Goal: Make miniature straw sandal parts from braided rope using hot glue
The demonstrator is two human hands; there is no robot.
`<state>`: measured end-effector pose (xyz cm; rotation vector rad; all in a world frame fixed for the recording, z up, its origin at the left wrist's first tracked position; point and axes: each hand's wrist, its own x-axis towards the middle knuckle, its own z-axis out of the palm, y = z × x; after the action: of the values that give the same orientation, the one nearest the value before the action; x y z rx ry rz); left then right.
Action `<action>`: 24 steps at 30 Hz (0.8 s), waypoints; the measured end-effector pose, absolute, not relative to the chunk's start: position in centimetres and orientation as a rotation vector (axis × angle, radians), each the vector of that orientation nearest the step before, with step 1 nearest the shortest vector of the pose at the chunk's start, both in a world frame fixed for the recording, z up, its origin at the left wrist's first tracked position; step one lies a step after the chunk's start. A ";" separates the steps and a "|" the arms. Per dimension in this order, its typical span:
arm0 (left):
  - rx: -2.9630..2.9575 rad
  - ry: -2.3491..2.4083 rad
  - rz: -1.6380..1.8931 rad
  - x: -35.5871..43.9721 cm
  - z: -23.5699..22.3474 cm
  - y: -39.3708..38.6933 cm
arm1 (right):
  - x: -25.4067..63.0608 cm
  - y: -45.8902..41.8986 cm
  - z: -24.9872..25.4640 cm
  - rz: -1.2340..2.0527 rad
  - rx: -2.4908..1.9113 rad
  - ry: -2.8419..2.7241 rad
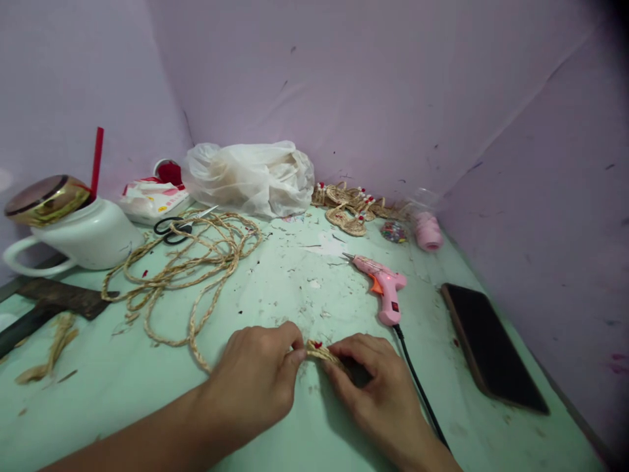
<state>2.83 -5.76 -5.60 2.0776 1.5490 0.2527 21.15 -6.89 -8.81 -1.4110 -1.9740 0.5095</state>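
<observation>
The left hand and right hand both pinch a small braided piece between them, over the tabletop. A loose rope runs up to the left hand; beyond the right hand lies a glue gun, with a phone to that hand's right.

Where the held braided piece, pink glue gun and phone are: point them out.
Held braided piece [321, 353], head view: its uncovered stretch.
Pink glue gun [388, 284], head view: its body.
Phone [494, 349], head view: its dark screen.
</observation>
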 end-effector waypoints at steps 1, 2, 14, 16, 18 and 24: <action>2.092 1.544 0.252 2.8 -5.6 -5.8 | 21.2 -6.9 -8.8 0.518 -1.428 -1.963; 2.107 1.541 0.246 2.9 -5.7 -5.8 | 21.2 -6.9 -8.8 0.524 -1.438 -1.957; 2.171 1.574 0.203 2.7 -5.8 -5.5 | 21.3 -6.9 -8.5 0.612 -1.432 -2.006; 2.186 1.577 0.202 2.7 -5.8 -5.4 | 21.3 -6.9 -8.4 0.621 -1.417 -2.016; 2.197 1.578 0.199 2.7 -5.9 -5.3 | 21.2 -6.9 -8.3 0.622 -1.393 -2.026; 2.299 1.467 0.188 2.5 -6.1 -5.2 | 21.2 -6.8 -8.2 0.604 -1.302 -2.069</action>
<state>2.53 -5.21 -6.12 2.2990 1.4672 0.1883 21.25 -6.77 -8.17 -1.3023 -2.0692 0.6036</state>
